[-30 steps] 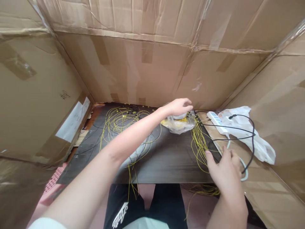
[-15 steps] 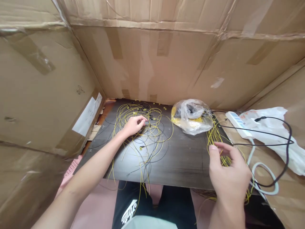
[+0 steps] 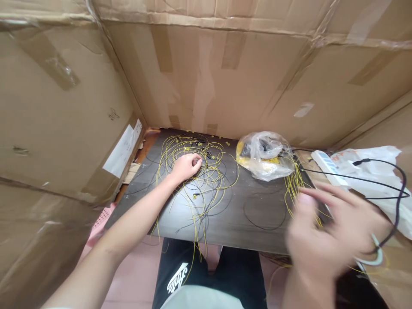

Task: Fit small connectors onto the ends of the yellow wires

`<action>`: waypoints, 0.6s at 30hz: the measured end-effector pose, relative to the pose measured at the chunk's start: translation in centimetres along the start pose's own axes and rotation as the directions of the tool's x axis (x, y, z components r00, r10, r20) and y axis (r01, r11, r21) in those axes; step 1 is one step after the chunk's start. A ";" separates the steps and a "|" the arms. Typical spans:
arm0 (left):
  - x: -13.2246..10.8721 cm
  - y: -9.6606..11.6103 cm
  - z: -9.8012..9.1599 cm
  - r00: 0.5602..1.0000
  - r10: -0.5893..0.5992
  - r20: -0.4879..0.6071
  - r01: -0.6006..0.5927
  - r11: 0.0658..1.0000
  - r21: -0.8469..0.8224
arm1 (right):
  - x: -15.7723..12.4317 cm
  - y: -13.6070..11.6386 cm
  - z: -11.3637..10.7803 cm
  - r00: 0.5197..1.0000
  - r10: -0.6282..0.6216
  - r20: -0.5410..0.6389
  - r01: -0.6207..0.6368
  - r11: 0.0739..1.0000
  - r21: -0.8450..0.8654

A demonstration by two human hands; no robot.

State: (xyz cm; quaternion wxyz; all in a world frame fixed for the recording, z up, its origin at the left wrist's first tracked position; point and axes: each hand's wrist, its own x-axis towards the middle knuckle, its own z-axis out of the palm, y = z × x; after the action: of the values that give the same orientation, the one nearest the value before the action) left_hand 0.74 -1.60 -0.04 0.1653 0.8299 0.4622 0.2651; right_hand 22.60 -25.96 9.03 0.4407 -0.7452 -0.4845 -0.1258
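My left hand (image 3: 188, 166) rests over a loose tangle of thin yellow and black wires (image 3: 222, 182), its thumb and fingers curled together in a pinch. Whatever lies between those fingertips is too small to make out. Smeared by motion, my right hand (image 3: 334, 234) is raised at the right edge of the table, thumb and index fingertips close together. What it pinches, if anything, cannot be made out. Just behind it, a bundle of yellow wires (image 3: 292, 182) hangs over the table edge. Small black connectors (image 3: 209, 154) lie among the tangled wires.
A clear plastic bag (image 3: 265, 161) with yellow and black contents stands at the back of the dark table (image 3: 234, 231). On the right are a white power strip (image 3: 328, 167), a black cable (image 3: 404, 184) and a white plastic bag (image 3: 383, 171). Cardboard walls (image 3: 225, 90) surround the table.
My right hand has moved right and blurred. A thin dark wire loop now shows on the table to its left. My left hand stays over the tangle; the whole view has shifted slightly.
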 end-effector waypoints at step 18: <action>-0.1 0.0 -0.1 0.994 0.111 0.007 -0.111 0.991 0.074 | 11.0 -2.5 21.8 0.757 -0.410 0.509 0.499 0.866 -0.044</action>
State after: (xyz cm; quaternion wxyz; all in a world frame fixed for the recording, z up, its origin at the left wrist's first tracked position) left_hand 0.65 -1.72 -0.03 0.1200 0.8602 0.4248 0.2555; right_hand 20.75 -1.86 4.49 0.1934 -0.6477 -0.7323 -0.0817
